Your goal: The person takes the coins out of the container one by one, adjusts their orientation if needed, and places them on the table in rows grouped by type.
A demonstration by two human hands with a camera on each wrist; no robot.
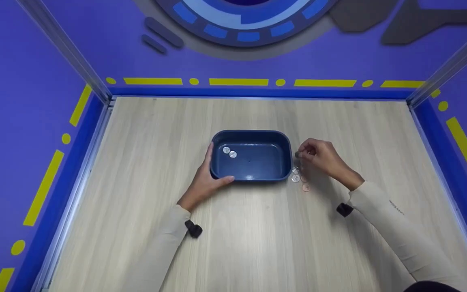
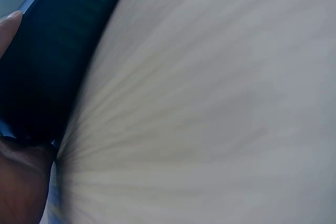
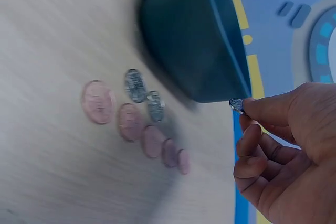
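Note:
A dark blue rectangular plastic box (image 1: pixel 251 177) sits on the table with two silver coins (image 1: pixel 233 154) on its floor at the left. My left hand (image 1: pixel 207 178) grips the box's near left corner, thumb over the front rim and fingers along the left wall. Just off the box's right side, my right hand (image 1: pixel 323 157) pinches a silver coin (image 3: pixel 237 105) between thumb and forefinger, level with the rim. Below that hand lie two more silver coins (image 3: pixel 135 85) and several copper-coloured coins (image 3: pixel 98 102), flat on the table, partly hidden by the hand in the head view.
The pale wood-grain table (image 1: pixel 241 235) is enclosed by blue panels (image 1: pixel 249 69) with yellow dashes at the back and both sides. Metal edging (image 1: pixel 75 202) runs along the table's left side.

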